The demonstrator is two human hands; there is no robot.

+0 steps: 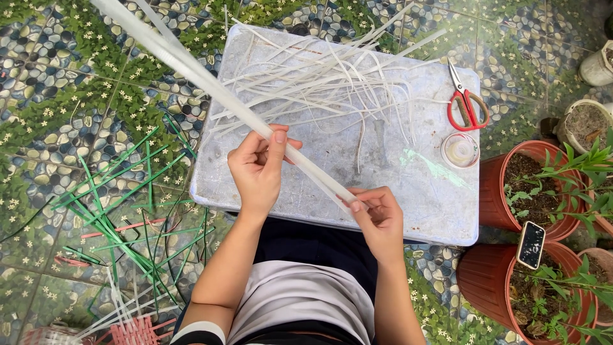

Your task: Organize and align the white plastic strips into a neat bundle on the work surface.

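A long white plastic strip (191, 70) runs diagonally from the upper left down to the middle of the view. My left hand (257, 167) pinches it partway along, thumb on top. My right hand (378, 214) grips its lower end between the fingertips. Both hands hover over the near edge of a pale plastic board (440, 211). On the board's far half lies a loose tangle of thin white strips (319, 80).
Red-handled scissors (467, 105) and a small round clear lid (460, 151) lie on the board's right side. Green and red strips (121, 217) are scattered on the pebble-patterned floor at left. Terracotta pots (491, 185) with plants stand at right; a dark phone (530, 245) rests on one.
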